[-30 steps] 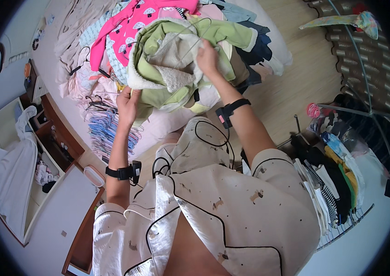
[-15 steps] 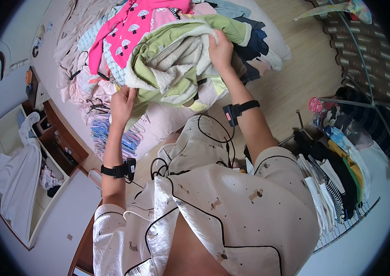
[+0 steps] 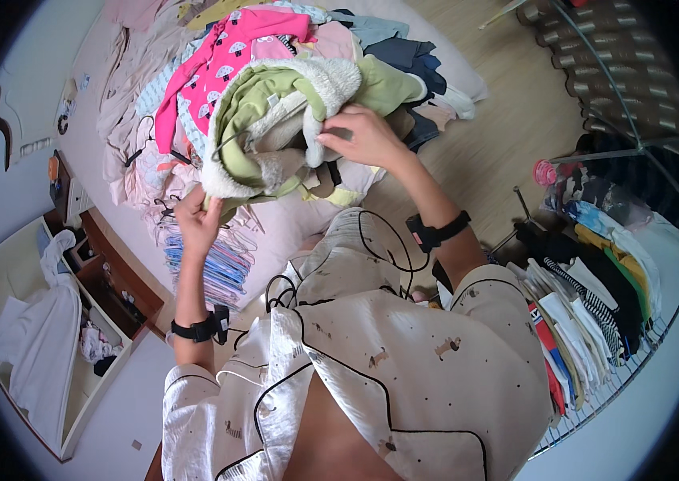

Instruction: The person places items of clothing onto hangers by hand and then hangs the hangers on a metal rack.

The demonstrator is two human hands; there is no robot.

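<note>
Green fleece-lined jacket (image 3: 275, 120) is held bunched above the bed (image 3: 283, 232), near the clothes pile and close to the bed's near edge. The left hand (image 3: 199, 220) grasps its lower left border between thumb and fingers. The right hand (image 3: 363, 136) is at the white fleece edge with partly bent fingers; whether it pinches the cloth, I cannot tell.

Toward the left, a white open box (image 3: 99, 397) contains a long white cloth (image 3: 35, 353) hanging over its rim, and also some crumpled clothes. On the right, a wire rack (image 3: 650, 353) carries a row of clothes (white, striped, black, green and yellow ones).

Inside the jacket one sees a small white label (image 3: 273, 100), too small for reading. One sleeve (image 3: 387, 84) points to the right edge of the bed. The jacket's visible spread goes obliquely from the left hand toward that edge, but, because of the folds, its true long axis is difficult to determine
</note>
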